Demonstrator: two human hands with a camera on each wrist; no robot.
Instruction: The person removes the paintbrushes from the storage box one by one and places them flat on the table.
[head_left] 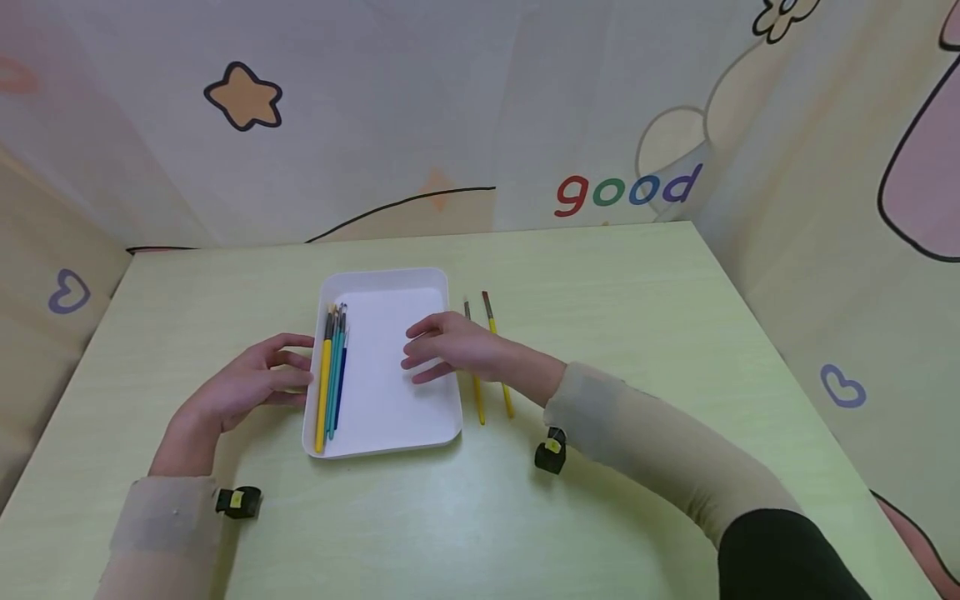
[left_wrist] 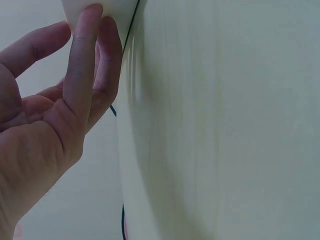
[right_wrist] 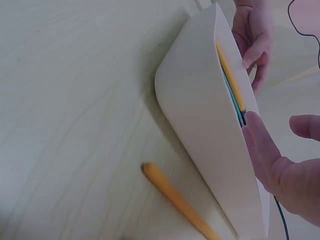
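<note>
A white rectangular tray (head_left: pixel 397 417) lies on the table, with several paintbrushes side by side along its left wall. Among them are a yellow one (head_left: pixel 324 396), teal ones (head_left: pixel 333 379) and a dark blue one (head_left: pixel 342 375). My left hand (head_left: pixel 243 379) touches the outside of that left wall with its fingertips, as the left wrist view also shows. Over the tray's right side hovers my right hand (head_left: pixel 453 346), fingers spread and holding nothing. Two yellow-handled paintbrushes (head_left: pixel 507 402) lie on the table right of the tray, partly hidden under the right hand and wrist.
The pale wood-grain table (head_left: pixel 645 317) is bordered by printed cloth walls at the back and both sides. Its back edge runs behind the tray. Each forearm wears a small black camera (head_left: pixel 551 452) on a wrist band.
</note>
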